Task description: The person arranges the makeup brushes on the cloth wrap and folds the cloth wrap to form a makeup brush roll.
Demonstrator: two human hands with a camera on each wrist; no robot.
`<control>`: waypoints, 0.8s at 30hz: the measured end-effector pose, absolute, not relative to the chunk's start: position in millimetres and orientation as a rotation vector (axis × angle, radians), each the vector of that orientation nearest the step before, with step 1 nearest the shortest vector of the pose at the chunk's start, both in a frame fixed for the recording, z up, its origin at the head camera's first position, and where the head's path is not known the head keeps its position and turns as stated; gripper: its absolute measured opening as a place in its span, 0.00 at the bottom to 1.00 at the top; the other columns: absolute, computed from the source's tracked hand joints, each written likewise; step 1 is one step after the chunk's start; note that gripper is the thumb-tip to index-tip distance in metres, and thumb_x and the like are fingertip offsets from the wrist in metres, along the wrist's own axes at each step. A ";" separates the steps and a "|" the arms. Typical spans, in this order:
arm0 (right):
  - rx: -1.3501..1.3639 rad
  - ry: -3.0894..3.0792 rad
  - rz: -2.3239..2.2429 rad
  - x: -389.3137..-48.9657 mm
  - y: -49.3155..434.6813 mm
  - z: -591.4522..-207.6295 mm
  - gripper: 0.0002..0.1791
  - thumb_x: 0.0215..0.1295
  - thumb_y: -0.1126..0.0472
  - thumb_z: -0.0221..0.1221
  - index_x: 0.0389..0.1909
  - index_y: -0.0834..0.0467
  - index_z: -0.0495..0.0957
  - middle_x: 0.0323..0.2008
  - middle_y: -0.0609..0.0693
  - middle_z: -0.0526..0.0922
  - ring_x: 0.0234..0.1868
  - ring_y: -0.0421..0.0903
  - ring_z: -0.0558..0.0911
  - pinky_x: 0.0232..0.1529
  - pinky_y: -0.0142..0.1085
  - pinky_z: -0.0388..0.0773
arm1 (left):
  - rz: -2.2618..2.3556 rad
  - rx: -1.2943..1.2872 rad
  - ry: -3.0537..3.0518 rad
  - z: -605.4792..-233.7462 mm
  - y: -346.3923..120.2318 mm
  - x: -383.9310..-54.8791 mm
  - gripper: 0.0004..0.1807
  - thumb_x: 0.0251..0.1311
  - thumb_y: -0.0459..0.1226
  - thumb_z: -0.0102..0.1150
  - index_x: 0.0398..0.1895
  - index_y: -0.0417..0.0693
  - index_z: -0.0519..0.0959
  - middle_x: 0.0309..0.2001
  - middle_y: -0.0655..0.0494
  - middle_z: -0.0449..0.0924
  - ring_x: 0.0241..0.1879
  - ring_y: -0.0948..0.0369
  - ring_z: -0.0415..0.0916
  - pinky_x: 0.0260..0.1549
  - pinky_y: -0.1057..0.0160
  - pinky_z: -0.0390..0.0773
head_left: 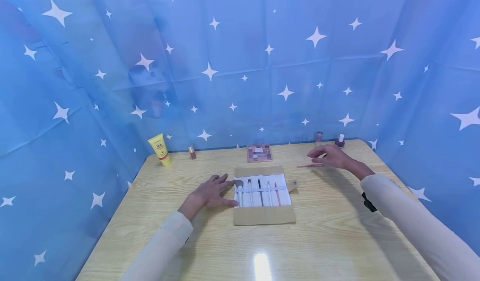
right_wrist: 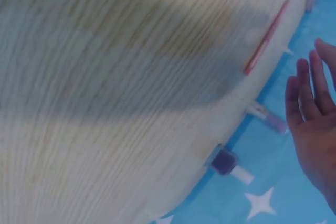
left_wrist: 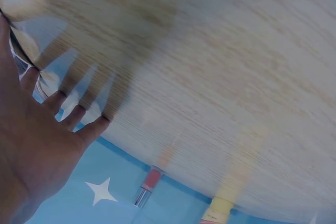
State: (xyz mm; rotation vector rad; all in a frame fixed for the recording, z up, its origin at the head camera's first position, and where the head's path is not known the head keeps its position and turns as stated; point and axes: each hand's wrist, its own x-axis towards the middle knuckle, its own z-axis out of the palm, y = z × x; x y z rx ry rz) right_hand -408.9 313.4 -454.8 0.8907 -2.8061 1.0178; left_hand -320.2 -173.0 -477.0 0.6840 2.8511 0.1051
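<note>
Left hand (head_left: 210,192): flat with fingers spread wide, resting on the tabletop (head_left: 322,231), fingertips touching the left edge of the brush roll (head_left: 263,194).
Right hand (head_left: 329,155): relaxed with fingers straight, holding nothing, hovering just over a thin pink pencil (head_left: 309,165) to the right of the roll.
Brush roll: unrolled at mid-tabletop, five makeup brushes tucked under its band.
Doing it well: probably keep the roll pinned flat while the other hand pinches the pencil.
Beyond the roll: eyeshadow palette (head_left: 259,152), nail polish bottles (head_left: 340,140), yellow tube (head_left: 160,149).

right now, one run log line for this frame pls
left hand: open, touching brush roll left edge | right hand: open, over pink pencil | table: palette, yellow tube
</note>
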 end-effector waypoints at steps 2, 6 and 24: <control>0.892 -2.799 0.989 -410.1 318.3 -457.8 0.12 0.71 0.69 0.64 0.52 0.69 0.84 0.48 0.67 0.87 0.49 0.62 0.86 0.48 0.48 0.87 | 0.092 0.683 2.848 -476.4 -172.5 -320.1 0.51 0.59 0.76 0.52 0.82 0.69 0.58 0.84 0.51 0.48 0.81 0.41 0.48 0.71 0.33 0.61; 0.892 -2.783 0.939 -411.4 325.1 -465.4 0.12 0.67 0.73 0.65 0.50 0.72 0.84 0.46 0.68 0.87 0.47 0.65 0.86 0.47 0.54 0.86 | 0.093 0.680 2.849 -474.6 -171.3 -319.6 0.50 0.58 0.77 0.53 0.82 0.70 0.59 0.83 0.51 0.49 0.80 0.41 0.48 0.70 0.31 0.62; 0.713 -2.922 0.778 -413.2 335.2 -488.6 0.11 0.68 0.69 0.66 0.48 0.69 0.86 0.45 0.63 0.89 0.50 0.64 0.85 0.53 0.58 0.82 | 0.120 0.678 2.864 -473.6 -171.2 -320.8 0.50 0.56 0.76 0.57 0.80 0.71 0.63 0.82 0.50 0.52 0.79 0.41 0.52 0.67 0.30 0.65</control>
